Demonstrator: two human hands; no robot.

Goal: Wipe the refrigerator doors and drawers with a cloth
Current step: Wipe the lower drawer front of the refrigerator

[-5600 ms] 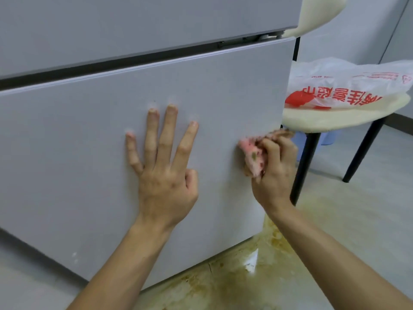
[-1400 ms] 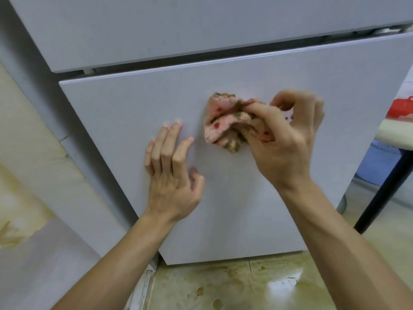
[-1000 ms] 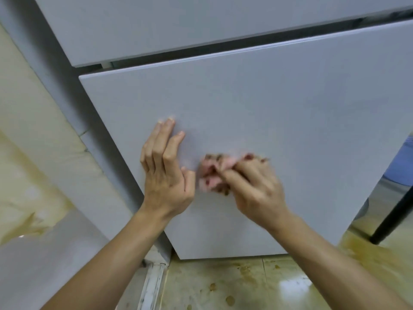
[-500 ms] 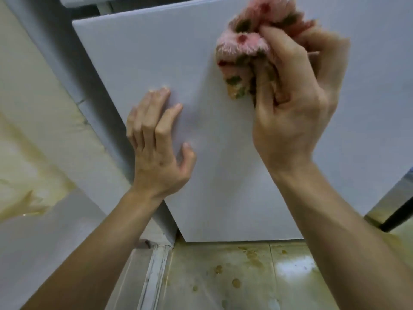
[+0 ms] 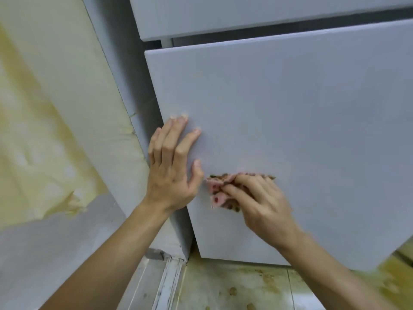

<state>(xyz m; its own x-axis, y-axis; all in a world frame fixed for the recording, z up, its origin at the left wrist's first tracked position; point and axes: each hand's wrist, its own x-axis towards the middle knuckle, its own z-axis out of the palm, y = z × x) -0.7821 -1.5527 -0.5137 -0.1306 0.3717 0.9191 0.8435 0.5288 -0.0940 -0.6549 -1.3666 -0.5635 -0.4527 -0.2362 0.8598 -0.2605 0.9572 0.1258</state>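
Grey drawer front [image 5: 290, 119] bears flat left grip [image 5: 172, 173]; right grip [image 5: 263, 204] clutches cloth [image 5: 215, 191].

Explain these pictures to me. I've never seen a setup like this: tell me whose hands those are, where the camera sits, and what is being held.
There is no machine here: a person works with bare hands. Every picture comes from one wide-angle camera worn on the head, looking forward and down. The left hand presses flat, fingers straight, on the grey lower drawer front of a refrigerator, near its left edge. The right hand holds a bunched pink patterned cloth in its grip against that same panel. Below lies a stained tiled floor.
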